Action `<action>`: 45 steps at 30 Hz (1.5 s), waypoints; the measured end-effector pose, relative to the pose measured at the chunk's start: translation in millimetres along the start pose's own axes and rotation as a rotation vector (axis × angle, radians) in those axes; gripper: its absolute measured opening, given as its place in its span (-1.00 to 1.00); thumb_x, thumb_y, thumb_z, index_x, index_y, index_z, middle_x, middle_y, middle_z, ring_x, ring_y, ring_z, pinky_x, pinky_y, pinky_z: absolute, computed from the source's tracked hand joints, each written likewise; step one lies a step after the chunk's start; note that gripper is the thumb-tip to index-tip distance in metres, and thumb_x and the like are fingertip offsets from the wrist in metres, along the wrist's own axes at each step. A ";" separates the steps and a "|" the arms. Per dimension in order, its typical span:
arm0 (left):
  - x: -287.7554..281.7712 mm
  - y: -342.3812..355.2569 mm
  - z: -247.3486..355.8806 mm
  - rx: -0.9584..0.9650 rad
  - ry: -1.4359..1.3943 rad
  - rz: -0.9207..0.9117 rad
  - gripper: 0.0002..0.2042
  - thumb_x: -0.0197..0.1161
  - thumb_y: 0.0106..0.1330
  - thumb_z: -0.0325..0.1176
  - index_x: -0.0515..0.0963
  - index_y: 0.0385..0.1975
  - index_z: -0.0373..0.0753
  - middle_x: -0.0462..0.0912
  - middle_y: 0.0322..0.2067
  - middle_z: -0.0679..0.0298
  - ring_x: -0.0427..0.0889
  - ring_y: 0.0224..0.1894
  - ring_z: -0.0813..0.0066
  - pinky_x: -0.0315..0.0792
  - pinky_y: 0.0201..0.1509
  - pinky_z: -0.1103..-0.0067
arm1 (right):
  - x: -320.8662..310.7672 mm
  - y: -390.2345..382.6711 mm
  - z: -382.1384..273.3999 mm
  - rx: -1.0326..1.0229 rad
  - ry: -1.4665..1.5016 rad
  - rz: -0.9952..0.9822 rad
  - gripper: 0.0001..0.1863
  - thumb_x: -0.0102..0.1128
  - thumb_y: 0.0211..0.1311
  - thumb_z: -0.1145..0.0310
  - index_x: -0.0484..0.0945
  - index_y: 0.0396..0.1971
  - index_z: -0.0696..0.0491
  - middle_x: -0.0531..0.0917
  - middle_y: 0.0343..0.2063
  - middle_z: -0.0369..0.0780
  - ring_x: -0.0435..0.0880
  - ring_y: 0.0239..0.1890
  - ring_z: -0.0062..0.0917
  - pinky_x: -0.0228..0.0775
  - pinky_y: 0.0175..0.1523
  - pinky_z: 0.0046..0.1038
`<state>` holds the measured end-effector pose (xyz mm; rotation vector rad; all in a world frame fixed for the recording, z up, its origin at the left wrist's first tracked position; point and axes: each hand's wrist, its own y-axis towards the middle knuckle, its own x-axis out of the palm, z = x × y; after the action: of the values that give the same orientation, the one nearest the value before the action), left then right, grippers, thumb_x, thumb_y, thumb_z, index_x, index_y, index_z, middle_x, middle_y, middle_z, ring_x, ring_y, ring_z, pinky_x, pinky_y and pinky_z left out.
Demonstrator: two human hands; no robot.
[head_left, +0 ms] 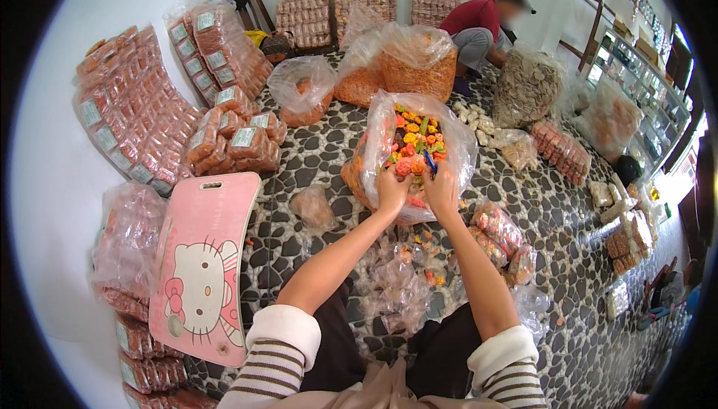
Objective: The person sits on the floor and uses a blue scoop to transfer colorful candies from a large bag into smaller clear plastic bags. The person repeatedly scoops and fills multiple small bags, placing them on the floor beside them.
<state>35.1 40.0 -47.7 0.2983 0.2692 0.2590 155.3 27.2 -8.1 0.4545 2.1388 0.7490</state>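
Observation:
In front of me stands a large clear plastic bag [464, 147], its mouth spread wide. Inside lie many small curled pieces [415, 136] in orange, yellow, red and green, perhaps snacks. My left hand [392, 189] is at the bag's near side, fingers bent against the orange pieces; what they pinch is hidden. Close beside it, my right hand [441, 186] is closed around a slim blue tool [430, 162] pointing up over the pieces; its exact kind is unclear. Both forearms reach forward over crumpled clear plastic bags [396, 282] between my legs.
At left, a pink board [202, 259] with a cartoon cat leans near stacked packs [138, 110]. Filled bags [419, 61] stand beyond. A person [479, 31] crouches by a big bag [527, 84] at the back. Filled packs [499, 233] lie right of my arm on the stone-patterned floor [568, 259].

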 end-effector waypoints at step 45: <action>-16.3 27.9 7.7 0.310 0.273 -0.169 -0.59 0.34 -0.02 -0.24 0.52 -0.13 -0.21 0.54 -0.35 0.06 0.54 -0.37 0.30 0.38 -0.29 0.53 | 6.1 37.4 35.4 0.632 0.784 -0.494 -0.73 0.15 0.12 0.22 0.51 -0.26 0.09 0.39 -0.75 -0.38 0.32 -0.74 -0.74 0.12 -0.65 -0.65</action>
<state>16.4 59.1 -28.0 0.5451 0.6039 0.0883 182.0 71.5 -5.0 -0.1078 3.0538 -0.0923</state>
